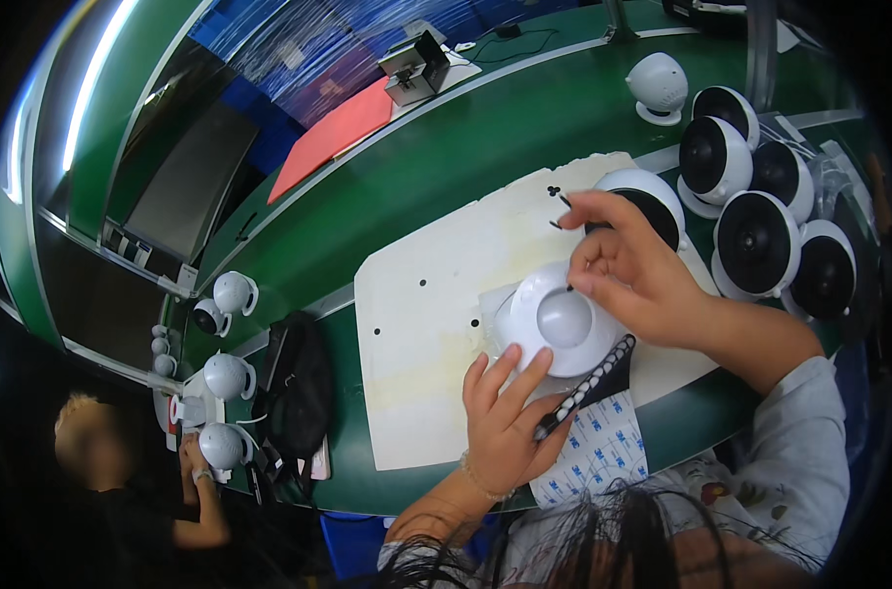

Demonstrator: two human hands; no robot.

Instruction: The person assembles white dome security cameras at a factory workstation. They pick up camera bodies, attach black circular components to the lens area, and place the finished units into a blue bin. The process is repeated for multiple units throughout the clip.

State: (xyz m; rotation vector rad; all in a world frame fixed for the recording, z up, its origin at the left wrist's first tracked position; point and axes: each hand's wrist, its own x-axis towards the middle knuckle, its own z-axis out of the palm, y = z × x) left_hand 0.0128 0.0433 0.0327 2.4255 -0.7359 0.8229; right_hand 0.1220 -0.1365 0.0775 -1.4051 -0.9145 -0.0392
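Observation:
A white camera-like device with a round base (603,339) lies on the cardboard in front of me, its base turned up with a round hollow in the middle. The fingertips of my left hand (510,422) rest on the near rim of that base. The same hand holds a dark strip with rows of white dots (588,385). Above the base's right side, my right hand (627,270) has its thumb and a finger close together at a small dark piece (569,289). Its index finger is raised, with a small black bit by the tip.
A beige cardboard sheet (406,383) covers the green table (367,206). Several white devices with black fronts (755,240) crowd the right. A printed liner sheet (595,447) lies near me. Left are a black bag (298,393), more white devices (230,378) and another person (112,491).

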